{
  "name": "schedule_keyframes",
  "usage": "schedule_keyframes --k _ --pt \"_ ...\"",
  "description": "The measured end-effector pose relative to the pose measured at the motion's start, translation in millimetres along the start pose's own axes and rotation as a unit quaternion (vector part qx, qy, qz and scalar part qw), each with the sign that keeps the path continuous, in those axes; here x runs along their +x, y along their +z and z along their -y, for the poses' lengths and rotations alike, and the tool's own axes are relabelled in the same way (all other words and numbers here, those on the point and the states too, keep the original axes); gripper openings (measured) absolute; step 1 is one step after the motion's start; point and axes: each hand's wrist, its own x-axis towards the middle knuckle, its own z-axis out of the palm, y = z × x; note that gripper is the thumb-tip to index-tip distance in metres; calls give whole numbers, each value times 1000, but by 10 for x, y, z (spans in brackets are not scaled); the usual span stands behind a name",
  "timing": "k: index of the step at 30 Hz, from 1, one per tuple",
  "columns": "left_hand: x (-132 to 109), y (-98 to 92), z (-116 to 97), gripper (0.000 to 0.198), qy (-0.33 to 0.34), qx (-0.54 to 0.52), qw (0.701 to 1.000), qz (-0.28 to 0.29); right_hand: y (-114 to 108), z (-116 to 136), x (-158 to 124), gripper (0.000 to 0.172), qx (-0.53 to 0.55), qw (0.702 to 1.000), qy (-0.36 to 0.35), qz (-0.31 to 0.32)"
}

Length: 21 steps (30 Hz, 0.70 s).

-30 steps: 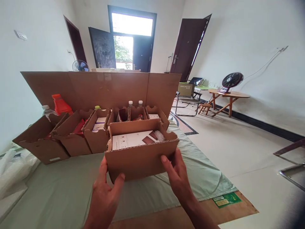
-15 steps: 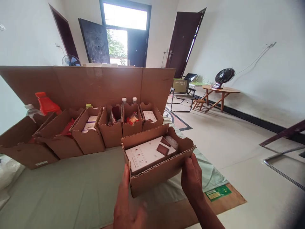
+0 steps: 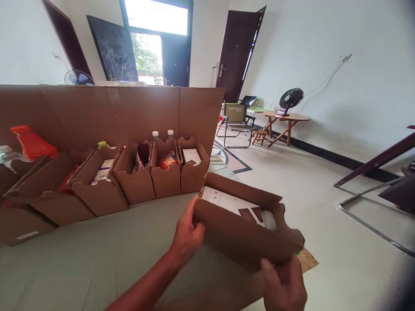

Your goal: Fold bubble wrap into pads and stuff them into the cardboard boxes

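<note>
Left hand (image 3: 186,235) and right hand (image 3: 285,286) grip an open brown cardboard box (image 3: 240,236) between them.
A white printed rectangular carton (image 3: 224,199) lies inside it, right of the left hand.

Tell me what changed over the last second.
The open brown cardboard box, white printed carton inside, moved right and turned, its right end now nearer than its left. The left hand and right hand hold it, as at first. The row of open brown cardboard boxes behind stayed put.

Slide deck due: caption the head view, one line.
Left hand and right hand hold a cardboard box with a white carton inside, near a row of similar boxes.
</note>
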Motion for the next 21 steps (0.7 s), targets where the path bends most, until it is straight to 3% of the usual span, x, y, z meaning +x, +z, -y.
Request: schedule_keyframes --k 2,5,7,10,16,21 --pt "316 -18 40 71 -2 -3 1000 30 -143 -93 -15 80 -44 999 10 12" --pt "600 5 116 69 3 3 999 40 -338 -295 199 108 -76 994 -7 76" --pt "658 56 177 70 3 5 999 37 -400 -444 399 121 -52 990 -2 134" --pt "632 143 264 74 1 13 999 31 -358 -579 558 124 -35 983 19 179" --pt "392 186 406 85 -19 61 996 58 -198 -341 397 127 -7 998 18 56" --pt "-121 129 687 82 -39 152 984 88 -170 -198 533 118 31 999 -1 -29"
